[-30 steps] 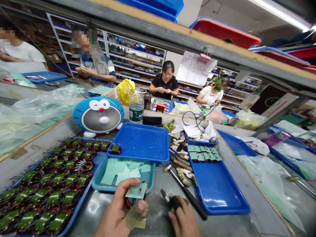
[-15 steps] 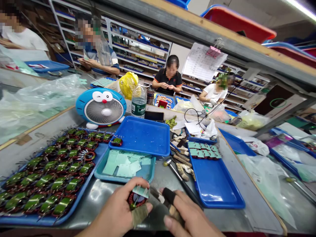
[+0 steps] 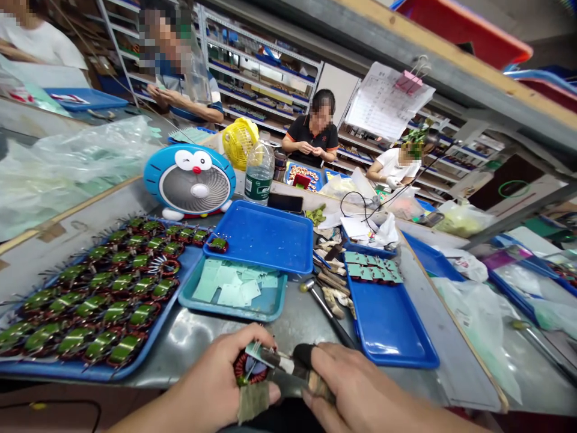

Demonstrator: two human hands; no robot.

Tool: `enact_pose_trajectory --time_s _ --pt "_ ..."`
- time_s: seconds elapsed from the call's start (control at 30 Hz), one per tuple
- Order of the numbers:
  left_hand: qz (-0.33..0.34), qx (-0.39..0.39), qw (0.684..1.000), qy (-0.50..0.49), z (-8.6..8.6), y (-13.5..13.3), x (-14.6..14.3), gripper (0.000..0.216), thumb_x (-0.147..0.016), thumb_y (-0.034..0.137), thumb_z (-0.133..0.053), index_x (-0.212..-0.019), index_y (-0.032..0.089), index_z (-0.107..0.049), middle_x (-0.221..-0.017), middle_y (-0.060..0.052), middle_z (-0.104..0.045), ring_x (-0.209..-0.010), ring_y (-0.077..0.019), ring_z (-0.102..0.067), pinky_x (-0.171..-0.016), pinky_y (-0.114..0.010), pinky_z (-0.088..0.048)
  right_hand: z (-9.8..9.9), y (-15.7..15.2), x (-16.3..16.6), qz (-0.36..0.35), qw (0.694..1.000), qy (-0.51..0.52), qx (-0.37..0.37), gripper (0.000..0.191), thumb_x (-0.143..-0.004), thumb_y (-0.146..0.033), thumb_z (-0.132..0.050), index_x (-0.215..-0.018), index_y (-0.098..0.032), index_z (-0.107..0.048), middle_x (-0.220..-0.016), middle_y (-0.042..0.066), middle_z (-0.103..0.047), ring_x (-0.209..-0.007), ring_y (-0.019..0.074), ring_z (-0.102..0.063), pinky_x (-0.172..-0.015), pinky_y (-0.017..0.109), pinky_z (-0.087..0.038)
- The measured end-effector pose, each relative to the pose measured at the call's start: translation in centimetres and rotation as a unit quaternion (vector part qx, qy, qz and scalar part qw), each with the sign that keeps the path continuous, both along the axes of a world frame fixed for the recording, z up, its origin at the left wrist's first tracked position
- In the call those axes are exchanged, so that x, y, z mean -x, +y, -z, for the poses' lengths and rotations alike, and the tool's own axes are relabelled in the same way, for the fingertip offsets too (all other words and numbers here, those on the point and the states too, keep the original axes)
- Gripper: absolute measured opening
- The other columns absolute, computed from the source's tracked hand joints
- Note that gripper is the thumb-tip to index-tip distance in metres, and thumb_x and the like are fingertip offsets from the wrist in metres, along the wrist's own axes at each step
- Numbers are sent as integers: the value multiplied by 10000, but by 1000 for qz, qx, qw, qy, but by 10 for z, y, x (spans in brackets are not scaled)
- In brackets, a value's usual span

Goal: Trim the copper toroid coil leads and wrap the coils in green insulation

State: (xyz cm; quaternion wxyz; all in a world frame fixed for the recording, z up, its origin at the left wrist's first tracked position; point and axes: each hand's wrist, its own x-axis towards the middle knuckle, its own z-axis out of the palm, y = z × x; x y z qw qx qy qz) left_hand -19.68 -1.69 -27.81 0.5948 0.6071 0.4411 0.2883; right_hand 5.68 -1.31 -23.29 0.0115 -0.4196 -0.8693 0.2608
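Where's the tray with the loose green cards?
In the head view, the teal tray is left of centre, beyond the left hand, just right of the coil-filled tray.

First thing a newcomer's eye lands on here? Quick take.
Probably the blue cartoon-faced fan at the back of the bench, left of the clear bottle. Next, the rows of green-banded coils in the blue tray at left. Front and centre, the left hand grips a wound coil while the right hand holds a tool with its tip at the coil.
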Motion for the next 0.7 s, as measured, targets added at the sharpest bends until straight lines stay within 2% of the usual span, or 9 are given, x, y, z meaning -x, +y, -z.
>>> enact_pose_trajectory --time_s 0.13,0.23,0.3,0.37,0.47,0.6,0.7 --pt "0 -65 996 60 -5 -4 -6 176 -860 350 -704 -887 213 -597 -740 33 -602 -666 -149 -500 -610 -221 -398 -18 -2 -3 -29 998 -61 -20 213 -765 -56 -595 -876 -228 -539 -849 22 -667 -738 194 -645 -652 267 -414" --pt "-5 -98 992 81 -9 -5 -10 148 -859 338 -702 -869 222 -610 -738 27 -634 -642 -152 -533 -588 -219 -402 -34 0 -5 -55 992 -100 -56 189 -806 -61 -565 -883 -233 -556 -841 31 -668 -713 204 -628 -632 287 -388" --pt "-16 -95 993 71 -10 -3 -11 143 -866 341 -702 -880 228 -615 -753 21 -666 -643 -159 -569 -585 -222 -417 -37 1 -2 -40 994 -88 -57 163 -830 -78 -569 -867 -235 -552 -830 24 -657 -707 196 -611 -633 284 -379" --pt "-21 -59 997 53 -10 -1 -11 148 -888 348 -693 -909 234 -602 -752 22 -694 -646 -167 -609 -585 -223 -438 -31 0 2 3 999 -45 -25 145 -848 -98 -590 -854 -231 -534 -854 16 -653 -738 179 -612 -662 261 -400" --pt "-30 2 999 16 -9 2 -10 173 -917 358 -688 -965 244 -567 -724 38 -702 -631 -165 -642 -579 -219 -457 -11 -4 10 67 997 14 19 149 -857 -109 -603 -855 -225 -508 -886 9 -649 -772 158 -605 -700 233 -415" --pt "-32 29 998 -42 -13 2 -8 283 -924 430 -716 -1035 254 -524 -771 44 -695 -667 -161 -651 -599 -215 -463 11 -10 15 105 993 54 21 168 -819 -108 -583 -813 -226 -463 -776 -14 -594 -664 140 -519 -629 235 -354" --pt "-11 48 996 -80 -17 3 -6 315 -919 444 -729 -1036 251 -508 -804 41 -667 -706 -160 -628 -623 -216 -459 19 -15 21 131 986 100 24 132 -822 -144 -568 -817 -226 -464 -790 1 -606 -688 151 -538 -642 236 -373"
